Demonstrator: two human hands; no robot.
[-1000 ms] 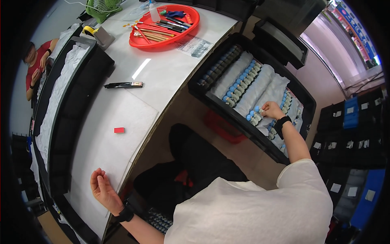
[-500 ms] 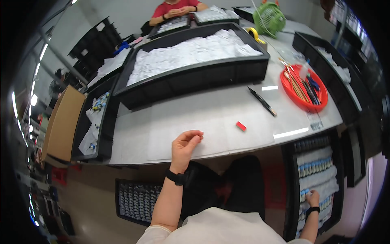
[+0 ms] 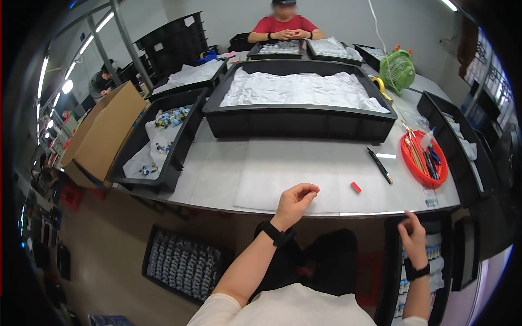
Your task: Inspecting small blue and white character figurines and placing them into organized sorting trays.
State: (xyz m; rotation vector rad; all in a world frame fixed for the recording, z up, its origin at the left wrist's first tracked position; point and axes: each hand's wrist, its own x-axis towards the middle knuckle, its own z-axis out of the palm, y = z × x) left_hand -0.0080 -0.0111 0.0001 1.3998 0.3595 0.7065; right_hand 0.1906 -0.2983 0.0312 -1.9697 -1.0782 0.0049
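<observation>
My left hand (image 3: 296,204) hovers at the table's front edge, over a white sheet (image 3: 266,176), thumb and fingertips pressed together. Anything in that pinch is hidden or too small to make out. To the right, my right hand (image 3: 413,240) is raised over a black tray (image 3: 389,271) of small blue-and-white pieces (image 3: 433,252) in rows between white padding. Its fingers are bent, with a gap between thumb and forefinger, and I see nothing held there. A small red block (image 3: 355,187) lies on the table right of my left hand, with a black pen (image 3: 379,164) beyond it.
A large black bin (image 3: 299,124) lined with white sheeting stands ahead. At right is a red basket (image 3: 444,163) of brushes and tools. A black bin (image 3: 179,163) with small figures and a cardboard box (image 3: 103,136) stand left. Across the table, a person in red handles something.
My right hand has risen out of the tray at the right toward the table edge. The view has tilted up and shifted left; my left hand keeps its pinch.
</observation>
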